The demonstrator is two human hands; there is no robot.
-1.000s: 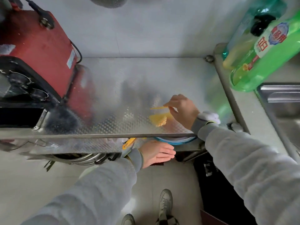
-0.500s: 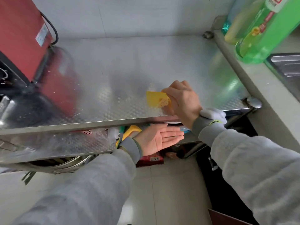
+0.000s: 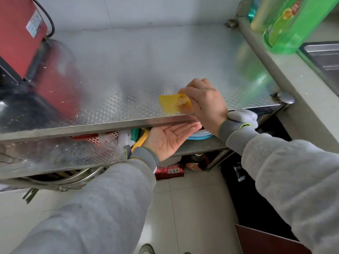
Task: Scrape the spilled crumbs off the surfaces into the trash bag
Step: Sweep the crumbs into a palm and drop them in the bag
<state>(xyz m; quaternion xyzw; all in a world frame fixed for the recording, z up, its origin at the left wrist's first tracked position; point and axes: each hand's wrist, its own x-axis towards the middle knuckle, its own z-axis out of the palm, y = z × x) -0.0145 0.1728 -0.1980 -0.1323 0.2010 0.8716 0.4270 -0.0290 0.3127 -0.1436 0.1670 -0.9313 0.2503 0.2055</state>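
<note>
My right hand pinches a yellow scraper card near the front edge of the embossed steel shelf top. A small clump of crumbs lies on the card by my fingers. My left hand is held palm up, fingers straight, just under the shelf's front lip, below the card. Nothing lies in that palm. A black trash bag stands on the floor at the lower right, under my right arm.
A red appliance with a black cable sits on the shelf's left end. Green detergent bottles stand on the counter at the right beside a steel sink. The lower shelf holds a blue lid, packets and metal pans.
My right hand has dragged the scraper with the crumbs toward the shelf's front edge. My left hand has turned palm up under that edge. My view has dropped closer.
</note>
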